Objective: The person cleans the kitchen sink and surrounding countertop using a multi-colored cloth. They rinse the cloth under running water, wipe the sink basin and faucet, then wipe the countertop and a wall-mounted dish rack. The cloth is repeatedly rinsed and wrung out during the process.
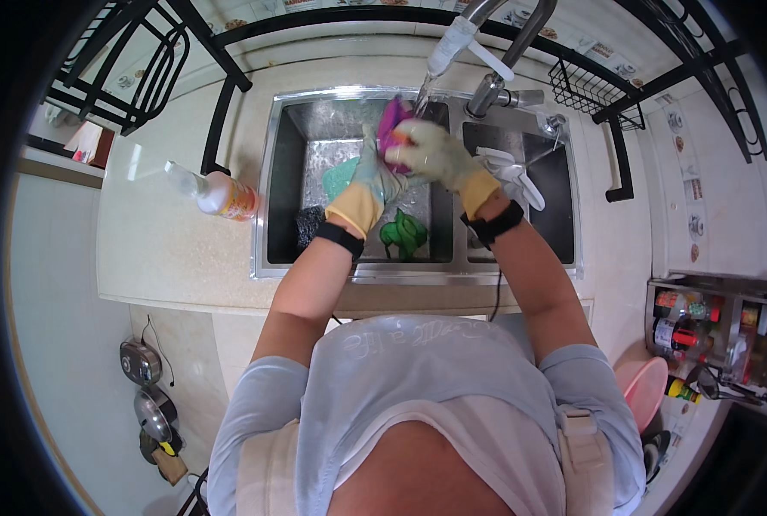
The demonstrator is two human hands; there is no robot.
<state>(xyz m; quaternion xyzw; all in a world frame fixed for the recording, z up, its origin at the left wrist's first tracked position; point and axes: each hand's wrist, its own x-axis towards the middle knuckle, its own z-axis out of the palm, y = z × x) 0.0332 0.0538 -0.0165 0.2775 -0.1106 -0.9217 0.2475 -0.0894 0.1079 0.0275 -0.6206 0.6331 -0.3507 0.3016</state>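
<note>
Both my hands wear pale gloves with yellow cuffs over the left basin of a steel double sink (351,271). My left hand (378,174) holds a purple item (393,122), perhaps a cloth or a glove, from its left and lower side. My right hand (433,153), slightly blurred, is closed against the right side of that item, with a bit of orange showing at the fingers. Water runs from the white faucet nozzle (451,48) just above. A turquoise cloth or sponge (339,177), a green cloth (405,234) and a dark scrubber (310,227) lie in the left basin.
White plastic pieces (509,171) rest over the right basin. A spray bottle (219,195) stands on the counter left of the sink. Black rack legs (219,126) flank the sink, and a wire basket (593,90) hangs behind on the right. A pink basin (644,393) sits at the lower right.
</note>
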